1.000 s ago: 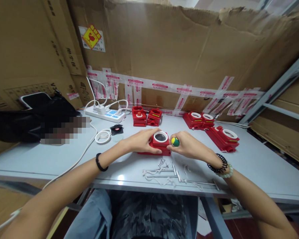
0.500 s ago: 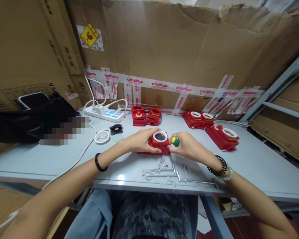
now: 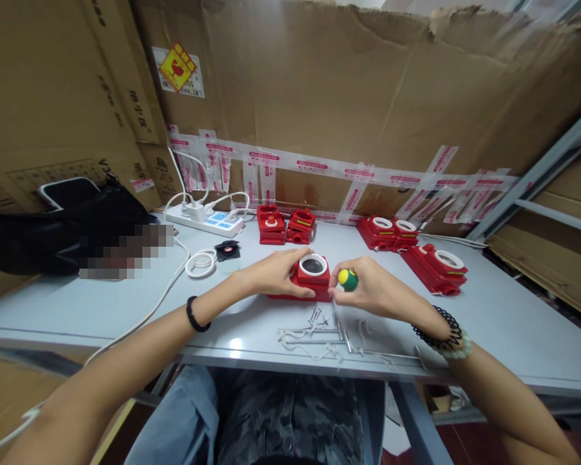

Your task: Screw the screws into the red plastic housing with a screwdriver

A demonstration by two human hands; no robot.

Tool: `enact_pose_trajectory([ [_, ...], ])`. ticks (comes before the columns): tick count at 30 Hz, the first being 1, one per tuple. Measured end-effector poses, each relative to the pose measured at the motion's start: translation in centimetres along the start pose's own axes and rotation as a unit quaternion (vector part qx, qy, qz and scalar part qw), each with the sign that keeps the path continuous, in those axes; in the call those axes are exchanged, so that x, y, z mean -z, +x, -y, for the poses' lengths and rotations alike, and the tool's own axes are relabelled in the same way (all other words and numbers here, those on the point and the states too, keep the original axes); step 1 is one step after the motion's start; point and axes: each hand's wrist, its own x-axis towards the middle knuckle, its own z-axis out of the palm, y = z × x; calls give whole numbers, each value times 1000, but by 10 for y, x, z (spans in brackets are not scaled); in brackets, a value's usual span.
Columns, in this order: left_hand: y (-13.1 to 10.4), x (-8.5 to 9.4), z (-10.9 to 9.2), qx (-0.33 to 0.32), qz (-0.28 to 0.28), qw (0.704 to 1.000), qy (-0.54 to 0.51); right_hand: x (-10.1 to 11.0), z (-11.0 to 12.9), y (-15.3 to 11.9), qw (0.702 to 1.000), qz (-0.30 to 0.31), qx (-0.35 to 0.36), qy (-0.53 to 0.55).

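Head view: a pale grey surface [image 3: 126, 303] is seen from above, backed by cardboard sheets patched with printed tape. A red housing with a white-ringed round opening [image 3: 310, 279] sits flat near the front middle of the surface. The left hand [image 3: 274, 274] is laid against the housing's left side, fingers curled around its edge, grip closed on it. The right hand [image 3: 368, 290] is held just beside the housing's right side; its grip is closed on a tool with a yellow-and-green round knob [image 3: 347, 279], the knob showing between thumb and fingers. Whether the tool's tip meets the housing cannot be told.

Just in front of the housing, loose metal screws and rods [image 3: 329, 332] are scattered. Further back, two small red parts [image 3: 285, 227] are set side by side, and to the right a row of red housings with white rings [image 3: 416, 248] is laid out. At back left a white power strip [image 3: 206, 223] is plugged with white cables, a coiled white cable [image 3: 201, 263] and a small black part [image 3: 227, 250] near it. A black bag [image 3: 53, 226] is lying at far left
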Motion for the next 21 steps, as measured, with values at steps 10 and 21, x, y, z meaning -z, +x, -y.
enact_pose_trajectory([
  [10,0,1,-2,-4,-6,1000,-24,-21,5,-5,998,30,33,-42],
  [21,0,2,-2,10,6,1000,-1,31,10,51,819,-401,92,400],
])
